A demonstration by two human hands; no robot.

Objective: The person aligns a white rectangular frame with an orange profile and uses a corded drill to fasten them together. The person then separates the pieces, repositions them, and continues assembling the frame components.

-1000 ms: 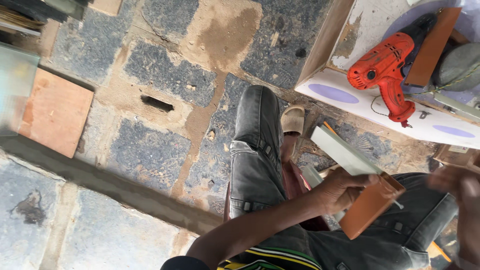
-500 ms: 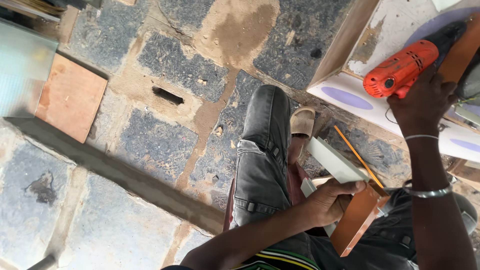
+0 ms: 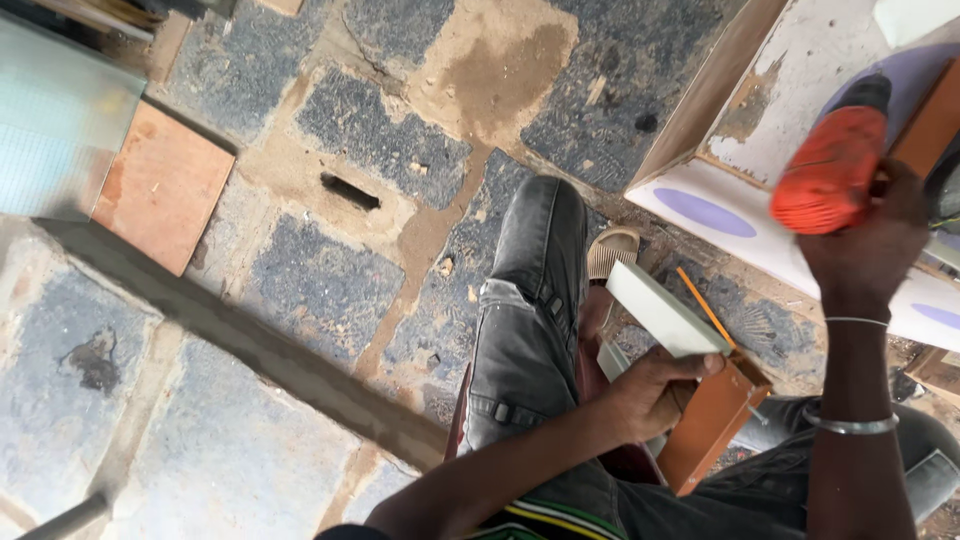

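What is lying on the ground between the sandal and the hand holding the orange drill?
In the head view, an orange pencil lies on the stone ground between the sandal and the right hand gripping the orange drill.

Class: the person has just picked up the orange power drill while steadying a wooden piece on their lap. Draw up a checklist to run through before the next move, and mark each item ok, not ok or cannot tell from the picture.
1. Right hand has a full grip on the orange drill: ok, fingers wrap its body.
2. Left hand steadies the brown wooden piece: ok, it grips the top end.
3. Pale board joined to the wooden piece sits square: cannot tell, the hand covers the joint.
4. Drill bit fitted: cannot tell, the front end is hidden.
5. Pencil clear of the work: not ok, it lies beside the board.
6. Work supported on a firm surface: not ok, it rests over the lap.
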